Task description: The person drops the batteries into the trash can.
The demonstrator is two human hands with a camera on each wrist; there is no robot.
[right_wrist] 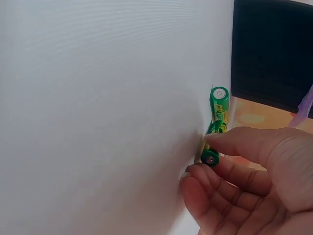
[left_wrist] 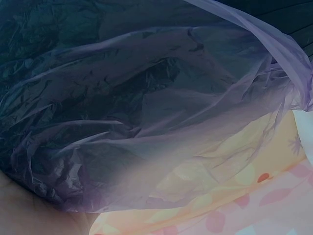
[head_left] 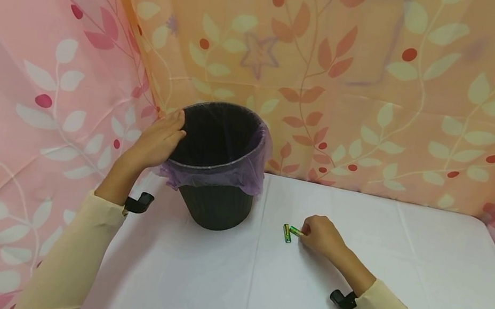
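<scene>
A black trash bin (head_left: 215, 206) stands upright on the table, its purple plastic liner (head_left: 244, 173) folded over the rim. My left hand (head_left: 158, 139) grips the bin's rim on its left side. In the left wrist view, the sheer liner (left_wrist: 146, 122) fills most of the picture, with part of the hand (left_wrist: 39, 210) at the lower left corner. On the tabletop, my right hand (head_left: 323, 237) pinches a green and yellow battery (right_wrist: 211, 155) between thumb and fingers. Another such battery (head_left: 287, 233) lies right at its far end.
The white-covered table (head_left: 188, 285) runs back to an orange patterned cloth (head_left: 372, 104) behind the bin. A pink leafy cloth (head_left: 6, 84) hangs along the left side. Each wrist wears a small black camera (head_left: 343, 300).
</scene>
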